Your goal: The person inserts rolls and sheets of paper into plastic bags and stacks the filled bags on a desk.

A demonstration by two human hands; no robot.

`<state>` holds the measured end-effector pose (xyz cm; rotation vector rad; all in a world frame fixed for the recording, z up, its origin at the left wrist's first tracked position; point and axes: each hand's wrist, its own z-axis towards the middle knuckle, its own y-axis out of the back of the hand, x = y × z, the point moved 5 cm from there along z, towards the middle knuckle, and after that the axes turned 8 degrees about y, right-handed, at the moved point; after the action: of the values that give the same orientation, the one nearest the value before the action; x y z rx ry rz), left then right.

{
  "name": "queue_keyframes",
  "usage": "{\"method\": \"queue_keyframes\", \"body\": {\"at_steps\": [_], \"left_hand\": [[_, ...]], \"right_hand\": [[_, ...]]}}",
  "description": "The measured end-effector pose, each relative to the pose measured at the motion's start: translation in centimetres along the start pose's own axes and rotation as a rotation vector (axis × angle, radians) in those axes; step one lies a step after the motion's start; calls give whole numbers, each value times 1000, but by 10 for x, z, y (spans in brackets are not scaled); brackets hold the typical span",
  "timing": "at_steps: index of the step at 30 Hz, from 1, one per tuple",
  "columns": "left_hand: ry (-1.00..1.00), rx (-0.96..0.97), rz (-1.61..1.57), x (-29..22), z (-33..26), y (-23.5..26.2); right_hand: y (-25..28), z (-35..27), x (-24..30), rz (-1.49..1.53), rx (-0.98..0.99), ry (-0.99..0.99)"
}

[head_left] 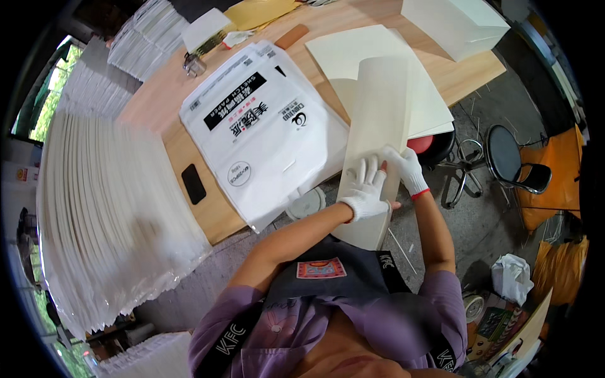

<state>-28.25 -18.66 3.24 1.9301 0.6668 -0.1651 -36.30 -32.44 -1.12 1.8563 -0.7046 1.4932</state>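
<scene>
At table's near edge, both white-gloved hands press on a long curled sheet of cream paper [378, 126]. Left hand [367, 192] lies flat, fingers spread; right hand [406, 167] pinches the sheet's right edge. Beside it lies a white printed plastic bag [265, 132] on the wooden table [189, 157].

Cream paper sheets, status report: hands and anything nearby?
Left hand and right hand, white-gloved, pressed on curled cream paper sheets. White printed plastic bag beside. Nothing blocking.
</scene>
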Motion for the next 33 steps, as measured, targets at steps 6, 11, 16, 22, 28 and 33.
{"method": "queue_keyframes", "body": {"at_steps": [6,11,16,22,28,33], "left_hand": [[-56,-411,-529,136,2,10],[322,-635,-105,237,-13,14],[329,-412,-510,278,8,10],[74,-615,-960,367,20,38],[230,-581,-1221,338,16,67],[198,-423,-680,250,5,45]], "right_hand": [[3,-7,20,-149,-77,132],[3,-28,96,-398,-7,258],[-26,-57,167,-888,149,547],[-97,-95,182,-1259,433,1151],[-74,-99,148,-1363,559,819],[-44,-116,184,-1242,432,664]]}}
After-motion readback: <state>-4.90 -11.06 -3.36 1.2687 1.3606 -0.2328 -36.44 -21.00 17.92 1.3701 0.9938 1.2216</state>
